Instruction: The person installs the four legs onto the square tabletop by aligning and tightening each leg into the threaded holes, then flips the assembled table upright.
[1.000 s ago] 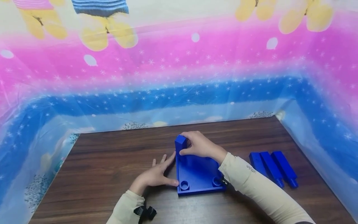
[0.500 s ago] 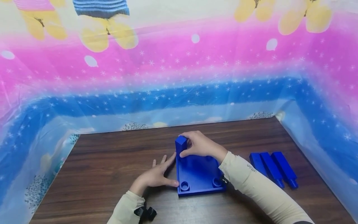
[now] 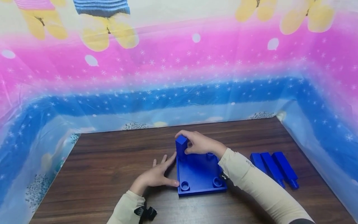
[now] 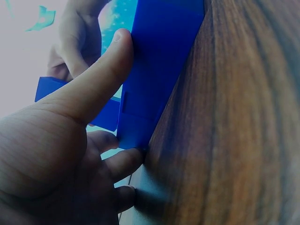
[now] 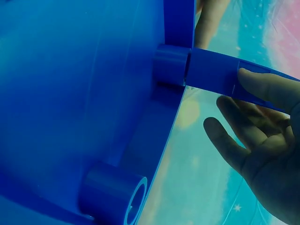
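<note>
A blue square tabletop (image 3: pixel 198 174) with raised rims and round corner sockets lies on the table, sockets upward. At its far left corner a blue square leg (image 3: pixel 181 147) stands upright on a socket (image 5: pixel 172 64); whether any peg is inside is hidden. My right hand (image 3: pixel 202 144) holds this leg near its top, the thumb on one side and the index finger across the upper end. Its other fingers are spread apart from the leg in the right wrist view. My left hand (image 3: pixel 156 176) rests along the tabletop's left edge, thumb and fingertips touching the rim, fingers fairly straight.
To the right, three more blue legs (image 3: pixel 271 166) lie side by side on the brown wooden table (image 3: pixel 112 161), pegs showing on two. A printed pink and blue cloth (image 3: pixel 179 77) hangs round the back and sides.
My right thumb has shifted a little to the right on the leg, and the index finger now reaches over its top. The left hand, leg and tabletop stay nearly still.
</note>
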